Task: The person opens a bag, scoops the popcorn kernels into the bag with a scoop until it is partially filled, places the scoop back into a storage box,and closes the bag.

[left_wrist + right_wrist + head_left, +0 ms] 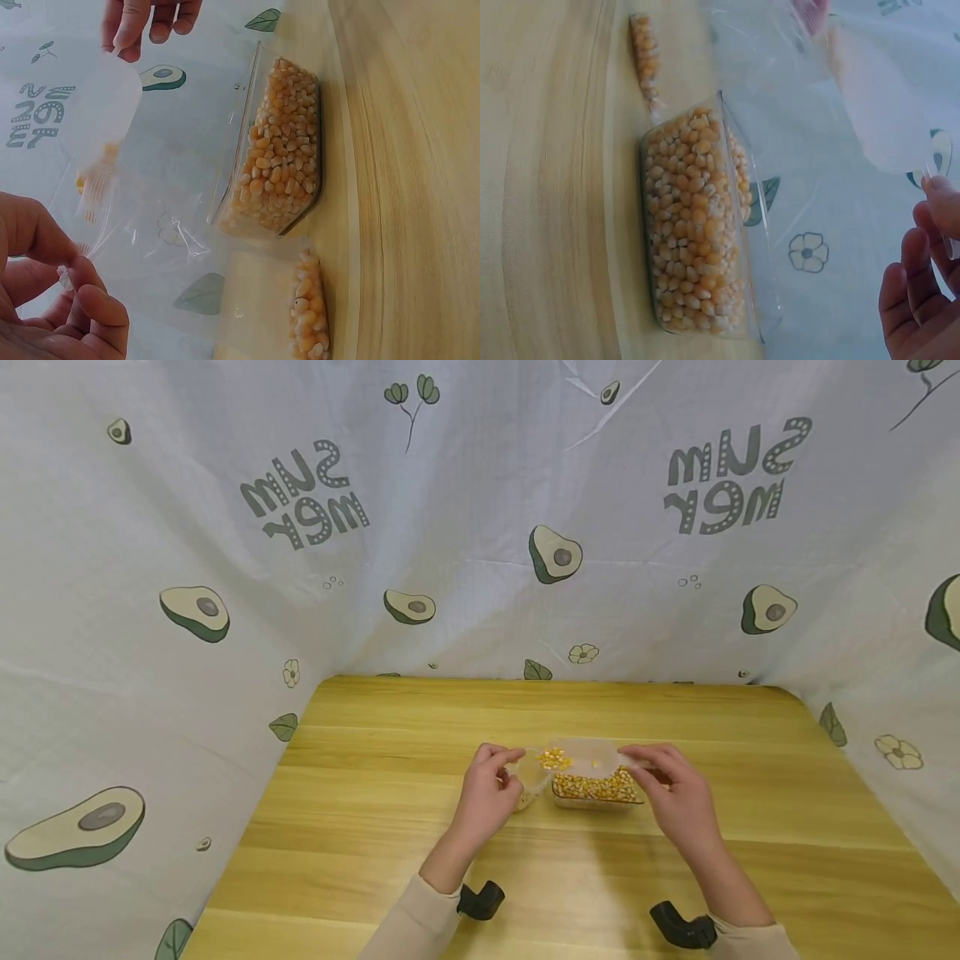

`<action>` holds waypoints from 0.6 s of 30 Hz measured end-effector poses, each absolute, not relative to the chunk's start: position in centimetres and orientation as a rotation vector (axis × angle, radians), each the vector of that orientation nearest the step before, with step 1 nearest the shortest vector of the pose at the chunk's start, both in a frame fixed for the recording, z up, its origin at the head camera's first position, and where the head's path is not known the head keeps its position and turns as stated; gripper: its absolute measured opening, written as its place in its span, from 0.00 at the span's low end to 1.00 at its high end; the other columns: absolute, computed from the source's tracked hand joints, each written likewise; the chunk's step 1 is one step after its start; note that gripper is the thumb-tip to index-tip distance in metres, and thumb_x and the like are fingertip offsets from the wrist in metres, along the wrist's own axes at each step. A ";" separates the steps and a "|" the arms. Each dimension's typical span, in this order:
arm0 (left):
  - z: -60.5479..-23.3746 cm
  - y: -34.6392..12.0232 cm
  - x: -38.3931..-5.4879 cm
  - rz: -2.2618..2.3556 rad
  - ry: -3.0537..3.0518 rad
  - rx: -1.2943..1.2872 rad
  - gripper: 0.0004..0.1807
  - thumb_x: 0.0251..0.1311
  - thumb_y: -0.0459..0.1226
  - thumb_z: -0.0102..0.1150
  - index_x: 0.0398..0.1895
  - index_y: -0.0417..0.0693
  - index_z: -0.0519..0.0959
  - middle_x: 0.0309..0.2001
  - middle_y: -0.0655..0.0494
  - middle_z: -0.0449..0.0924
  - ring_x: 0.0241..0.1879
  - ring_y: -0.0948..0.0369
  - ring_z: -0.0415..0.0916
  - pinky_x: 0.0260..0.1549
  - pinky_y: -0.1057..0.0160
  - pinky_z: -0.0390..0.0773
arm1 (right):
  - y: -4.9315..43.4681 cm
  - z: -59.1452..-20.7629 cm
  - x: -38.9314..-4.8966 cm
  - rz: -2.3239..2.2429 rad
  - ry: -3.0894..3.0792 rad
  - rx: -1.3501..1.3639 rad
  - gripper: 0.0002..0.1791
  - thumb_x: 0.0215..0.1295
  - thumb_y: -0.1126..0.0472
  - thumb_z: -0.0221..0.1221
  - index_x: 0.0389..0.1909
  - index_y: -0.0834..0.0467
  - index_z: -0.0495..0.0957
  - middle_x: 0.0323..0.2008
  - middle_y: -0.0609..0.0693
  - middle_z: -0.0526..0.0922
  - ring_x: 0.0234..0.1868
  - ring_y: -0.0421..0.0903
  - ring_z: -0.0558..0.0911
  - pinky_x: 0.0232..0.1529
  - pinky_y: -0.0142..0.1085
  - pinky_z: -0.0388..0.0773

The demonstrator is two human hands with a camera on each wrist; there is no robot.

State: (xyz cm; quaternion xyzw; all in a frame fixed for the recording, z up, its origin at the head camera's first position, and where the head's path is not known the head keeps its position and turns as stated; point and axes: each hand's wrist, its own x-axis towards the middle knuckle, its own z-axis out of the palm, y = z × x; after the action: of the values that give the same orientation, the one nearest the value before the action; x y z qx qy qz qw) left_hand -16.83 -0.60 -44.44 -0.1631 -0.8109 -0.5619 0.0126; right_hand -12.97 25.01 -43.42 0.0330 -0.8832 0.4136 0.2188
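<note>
My right hand (678, 797) pinches the handle of a translucent white scoop (588, 750). Corn kernels (555, 759) lie at the scoop's left end, by the mouth of a clear plastic bag (172, 225). That bag's top edge is held between the fingers of my left hand (483, 793). A small pile of kernels (307, 315) fills the bag's bottom, which rests on the table. Right of the bag stands a clear rectangular container (769, 304) with many corn kernels (690, 217) in it, beneath the scoop.
The wooden table (360, 827) extends around the bag and container. A white curtain (465, 568) printed with avocados hangs behind and along the sides. Black curved pieces (482, 902) are attached at both wrists.
</note>
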 end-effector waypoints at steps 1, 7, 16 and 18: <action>-44.5 -0.6 -16.9 -1.752 -2.526 -0.508 0.24 0.57 0.22 0.50 0.58 0.35 0.79 0.49 0.45 0.71 0.33 0.64 0.62 0.29 0.74 0.67 | 24.9 -43.4 -13.0 1.132 -2.444 0.102 0.12 0.68 0.65 0.61 0.50 0.54 0.85 0.43 0.44 0.80 0.38 0.21 0.74 0.40 0.15 0.71; -44.5 -0.5 -16.8 -1.769 -2.516 -0.506 0.24 0.57 0.22 0.50 0.58 0.35 0.79 0.48 0.46 0.71 0.32 0.65 0.62 0.28 0.74 0.66 | 24.6 -43.0 -13.0 1.112 -2.447 0.162 0.13 0.67 0.68 0.61 0.49 0.55 0.85 0.44 0.50 0.81 0.38 0.22 0.73 0.38 0.16 0.72; -44.4 -0.5 -16.8 -1.771 -2.518 -0.507 0.24 0.58 0.23 0.49 0.58 0.36 0.80 0.48 0.46 0.71 0.32 0.64 0.62 0.28 0.74 0.66 | 24.5 -42.8 -13.2 1.108 -2.455 0.219 0.13 0.66 0.68 0.62 0.49 0.54 0.85 0.41 0.47 0.81 0.37 0.23 0.74 0.39 0.17 0.73; -44.4 -0.5 -16.8 -1.769 -2.516 -0.512 0.24 0.58 0.22 0.49 0.58 0.36 0.80 0.48 0.45 0.71 0.32 0.64 0.62 0.28 0.74 0.66 | 24.4 -42.8 -13.3 1.112 -2.454 0.222 0.13 0.65 0.68 0.62 0.49 0.54 0.85 0.40 0.47 0.81 0.37 0.23 0.75 0.38 0.17 0.73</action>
State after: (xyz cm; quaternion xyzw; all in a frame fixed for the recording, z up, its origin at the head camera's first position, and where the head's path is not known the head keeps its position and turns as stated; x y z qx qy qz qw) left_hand -16.78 -0.50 -44.42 -0.1641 -0.8069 -0.5673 0.0119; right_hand -13.26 24.43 -42.84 0.0803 -0.8860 0.4014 0.2176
